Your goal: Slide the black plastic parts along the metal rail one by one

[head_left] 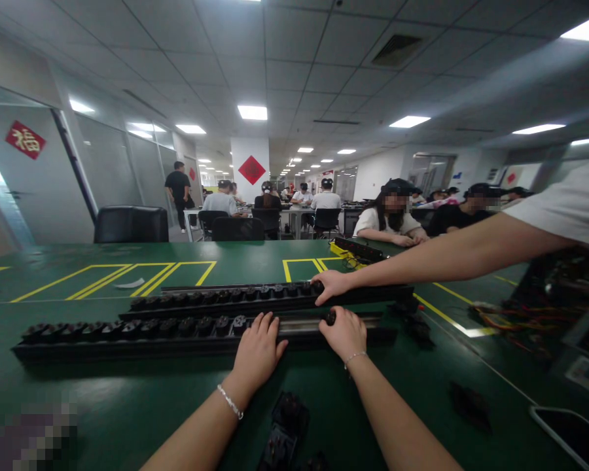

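A long black rail (177, 352) lies across the table before me, with a row of small black socket-like modules (150, 327) in its channel. My left hand (258, 347) lies over the rail just right of the row, its fingers over the far edge and thumb on the near side. Between the fingers of my right hand (347, 333) is a small black module (330, 317), held over the rail's bare channel. Behind it stands a second filled black rail (201, 305). Another person's hand (331, 286) touches its right part from the right.
Loose black modules (285, 425) lie close in front of me, and others (417, 324) at the rails' right end. A phone (572, 432) lies at the right edge. Coloured wires (500, 320) and a yellow-and-black power strip (356, 252) lie further back. Several people sit beyond.
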The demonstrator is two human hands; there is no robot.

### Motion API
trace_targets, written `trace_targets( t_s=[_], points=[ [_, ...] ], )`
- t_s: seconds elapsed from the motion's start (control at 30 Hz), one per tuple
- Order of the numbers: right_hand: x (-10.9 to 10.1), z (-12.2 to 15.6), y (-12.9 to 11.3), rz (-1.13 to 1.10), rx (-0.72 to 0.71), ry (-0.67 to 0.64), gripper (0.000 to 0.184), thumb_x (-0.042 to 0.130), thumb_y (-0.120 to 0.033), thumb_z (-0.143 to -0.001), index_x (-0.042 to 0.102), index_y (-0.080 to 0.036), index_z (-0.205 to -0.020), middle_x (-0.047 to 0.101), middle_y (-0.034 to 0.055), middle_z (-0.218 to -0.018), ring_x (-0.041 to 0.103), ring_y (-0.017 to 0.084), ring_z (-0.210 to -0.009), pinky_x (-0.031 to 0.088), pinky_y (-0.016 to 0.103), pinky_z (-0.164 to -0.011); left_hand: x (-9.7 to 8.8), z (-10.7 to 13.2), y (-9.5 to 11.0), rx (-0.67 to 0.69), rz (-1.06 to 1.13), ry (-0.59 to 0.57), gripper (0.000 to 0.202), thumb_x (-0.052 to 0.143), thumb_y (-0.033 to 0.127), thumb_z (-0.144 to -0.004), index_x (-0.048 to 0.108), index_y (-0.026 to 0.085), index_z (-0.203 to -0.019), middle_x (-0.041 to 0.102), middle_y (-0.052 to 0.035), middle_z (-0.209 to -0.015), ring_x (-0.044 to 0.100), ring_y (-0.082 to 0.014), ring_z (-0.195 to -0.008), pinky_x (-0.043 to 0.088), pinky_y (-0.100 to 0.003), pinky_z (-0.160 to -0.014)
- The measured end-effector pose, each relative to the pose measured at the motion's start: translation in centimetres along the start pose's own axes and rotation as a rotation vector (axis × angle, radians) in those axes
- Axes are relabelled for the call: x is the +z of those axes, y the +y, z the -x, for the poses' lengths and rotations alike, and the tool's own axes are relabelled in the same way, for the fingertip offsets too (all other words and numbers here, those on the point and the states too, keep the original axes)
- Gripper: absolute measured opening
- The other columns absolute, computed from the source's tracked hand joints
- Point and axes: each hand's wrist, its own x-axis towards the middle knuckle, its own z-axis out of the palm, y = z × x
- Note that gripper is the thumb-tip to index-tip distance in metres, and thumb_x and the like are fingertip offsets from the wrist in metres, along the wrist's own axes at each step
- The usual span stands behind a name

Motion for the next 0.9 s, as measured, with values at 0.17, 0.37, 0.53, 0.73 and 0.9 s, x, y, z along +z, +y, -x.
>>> trace_targets(
  t_s=[0.17, 0.37, 0.53, 0.73, 0.9],
  points=[
    [-0.09, -0.08, 0.16, -0.012, 0.008, 0.005, 0.037, 0.049, -0.034, -0.075, 0.059, -0.018, -0.106, 0.064, 0.0103, -0.108, 0.051, 0.025, -0.11, 0.03, 0.038, -0.096, -0.04, -0.06, -0.09, 0.006, -0.001, -0.015, 0.048, 0.044, 0.041, -0.087, 0.05, 0.016, -0.127, 0.05, -0.0111, -0.135, 0.042, -0.0278, -0.126, 0.042, -0.04, -0.097],
    [-0.08, -0.14, 0.35, -0.027, 0.008, 0.004, 0.038, 0.049, -0.033, -0.075, 0.058, -0.018, -0.108, 0.063, 0.0102, -0.111, 0.05, 0.024, -0.111, 0.028, 0.039, -0.098, -0.2, -0.13, -0.09, 0.003, 0.01, -0.038, 0.048, 0.044, 0.042, -0.087, 0.05, 0.016, -0.128, 0.05, -0.0118, -0.136, 0.041, -0.0279, -0.126, 0.042, -0.041, -0.097],
    [-0.06, -0.24, 0.47, -0.019, 0.004, -0.004, 0.036, 0.048, -0.033, -0.075, 0.059, -0.019, -0.107, 0.063, 0.0103, -0.11, 0.05, 0.024, -0.111, 0.031, 0.037, -0.096, -0.22, -0.14, -0.03, 0.002, 0.015, -0.038, 0.047, 0.045, 0.041, -0.087, 0.051, 0.017, -0.127, 0.049, -0.0116, -0.136, 0.041, -0.028, -0.127, 0.042, -0.041, -0.098],
    [-0.27, -0.18, 0.53, -0.005, -0.002, -0.003, 0.035, 0.05, -0.034, -0.074, 0.06, -0.018, -0.104, 0.063, 0.0108, -0.109, 0.05, 0.024, -0.111, 0.029, 0.042, -0.098, -0.1, -0.14, -0.01, -0.007, 0.019, -0.037, 0.047, 0.047, 0.041, -0.086, 0.051, 0.018, -0.127, 0.05, -0.0112, -0.136, 0.04, -0.028, -0.128, 0.041, -0.041, -0.098],
    [-0.3, -0.05, 0.53, -0.025, 0.013, 0.008, 0.034, 0.05, -0.034, -0.074, 0.061, -0.02, -0.103, 0.063, 0.0091, -0.11, 0.049, 0.024, -0.112, 0.018, 0.047, -0.104, -0.26, -0.14, 0.05, -0.01, 0.02, -0.042, 0.047, 0.046, 0.041, -0.086, 0.05, 0.018, -0.127, 0.049, -0.0112, -0.136, 0.041, -0.0276, -0.127, 0.042, -0.041, -0.097]
  ],
)
